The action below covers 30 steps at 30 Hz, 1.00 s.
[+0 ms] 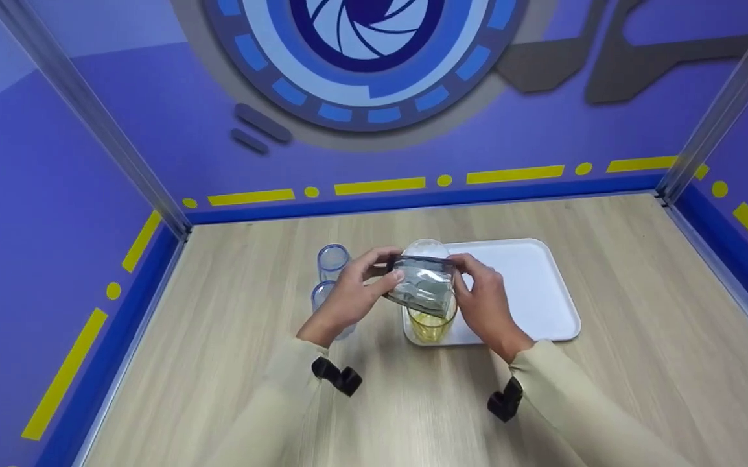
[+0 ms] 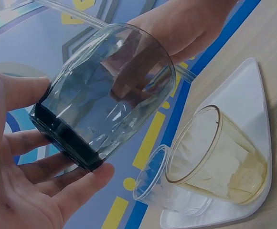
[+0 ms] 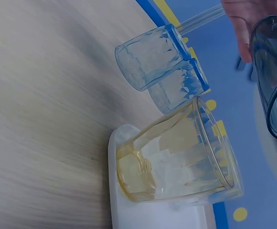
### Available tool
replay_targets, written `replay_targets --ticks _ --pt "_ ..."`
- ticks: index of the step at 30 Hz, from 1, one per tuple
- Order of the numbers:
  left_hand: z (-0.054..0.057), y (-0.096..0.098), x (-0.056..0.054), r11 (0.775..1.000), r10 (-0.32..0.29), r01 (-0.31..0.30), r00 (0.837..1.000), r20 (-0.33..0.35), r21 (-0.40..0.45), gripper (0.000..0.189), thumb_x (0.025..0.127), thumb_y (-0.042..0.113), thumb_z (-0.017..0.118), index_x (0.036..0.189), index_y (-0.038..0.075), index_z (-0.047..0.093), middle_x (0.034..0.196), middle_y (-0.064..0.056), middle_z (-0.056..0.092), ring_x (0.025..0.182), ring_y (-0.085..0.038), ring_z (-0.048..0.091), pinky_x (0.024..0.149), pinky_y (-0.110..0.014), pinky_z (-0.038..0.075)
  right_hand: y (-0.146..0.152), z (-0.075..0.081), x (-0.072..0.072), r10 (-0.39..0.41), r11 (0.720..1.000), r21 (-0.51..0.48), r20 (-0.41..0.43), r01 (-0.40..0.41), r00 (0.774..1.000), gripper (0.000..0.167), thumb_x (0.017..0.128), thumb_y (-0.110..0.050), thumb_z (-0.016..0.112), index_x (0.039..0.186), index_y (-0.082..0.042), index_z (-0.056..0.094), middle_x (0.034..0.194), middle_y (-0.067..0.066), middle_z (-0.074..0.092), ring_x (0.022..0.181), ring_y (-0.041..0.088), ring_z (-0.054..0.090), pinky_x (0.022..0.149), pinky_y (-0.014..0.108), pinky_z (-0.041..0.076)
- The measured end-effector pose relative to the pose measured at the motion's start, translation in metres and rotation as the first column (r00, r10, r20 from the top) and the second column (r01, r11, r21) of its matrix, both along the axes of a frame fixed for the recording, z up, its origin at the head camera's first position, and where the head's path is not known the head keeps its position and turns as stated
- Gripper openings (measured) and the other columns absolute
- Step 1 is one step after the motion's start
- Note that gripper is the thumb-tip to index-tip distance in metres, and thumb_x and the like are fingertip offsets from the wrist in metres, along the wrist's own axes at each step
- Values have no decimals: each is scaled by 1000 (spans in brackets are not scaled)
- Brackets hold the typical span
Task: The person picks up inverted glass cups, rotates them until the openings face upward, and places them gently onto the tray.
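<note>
A grey-tinted drinking glass (image 1: pixel 422 285) is held sideways, tilted, above the left end of the tray. My left hand (image 1: pixel 364 288) grips its thick dark base between thumb and fingers. At the rim end, my right hand (image 1: pixel 487 301) holds the glass with its fingertips; in the left wrist view these fingers show through the tinted wall. Under the held glass, an amber glass (image 2: pixel 219 157) stands upright on the white tray (image 1: pixel 536 292). Beside it, toward the back, is a clear glass (image 2: pixel 150 179), partly hidden by the amber one.
Two bluish glasses (image 3: pixel 153 55) stand close together on the wooden table (image 1: pixel 251 305), left of the tray and near my left forearm. Blue printed panels (image 1: pixel 348 155) enclose the table at the back and sides.
</note>
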<state>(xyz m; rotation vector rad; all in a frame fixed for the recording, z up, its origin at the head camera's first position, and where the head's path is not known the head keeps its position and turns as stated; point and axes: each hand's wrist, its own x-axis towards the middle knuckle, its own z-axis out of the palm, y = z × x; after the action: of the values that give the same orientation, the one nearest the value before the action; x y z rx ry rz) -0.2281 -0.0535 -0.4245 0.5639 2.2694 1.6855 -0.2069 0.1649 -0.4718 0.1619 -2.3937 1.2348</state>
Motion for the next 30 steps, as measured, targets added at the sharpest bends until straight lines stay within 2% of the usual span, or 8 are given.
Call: replay_targets --ticks 5,14,26,30 --pt "-7 8 2 998 -1 0 1000 28 56 42 98 25 57 138 18 50 139 -7 51 128 -27 52 96 -38 52 7 0 2 -28 999 44 -31 29 999 11 94 -7 60 101 -7 68 94 7 74 97 24 68 83 43 45" --pt "-10 9 1 996 -22 21 1000 9 82 42 100 32 52 139 18 49 134 -10 54 122 -24 56 92 -35 53 9 1 1 -54 994 91 -80 61 995 7 93 -8 61 97 -5 67 88 7 73 87 23 67 76 41 44" --pt "-6 9 -2 996 -22 23 1000 -14 85 41 102 28 46 142 18 46 134 -9 55 118 -22 58 90 -35 54 8 5 1 -49 998 23 -64 51 997 8 95 -12 60 97 -7 66 84 3 73 84 18 66 78 37 42" --pt "-5 11 -2 995 -14 15 1000 -14 94 42 102 27 46 143 17 45 136 -10 54 123 -25 55 92 -36 54 11 5 1 -46 999 9 -69 47 997 10 96 -16 60 96 -8 66 82 2 72 82 17 66 79 36 42"
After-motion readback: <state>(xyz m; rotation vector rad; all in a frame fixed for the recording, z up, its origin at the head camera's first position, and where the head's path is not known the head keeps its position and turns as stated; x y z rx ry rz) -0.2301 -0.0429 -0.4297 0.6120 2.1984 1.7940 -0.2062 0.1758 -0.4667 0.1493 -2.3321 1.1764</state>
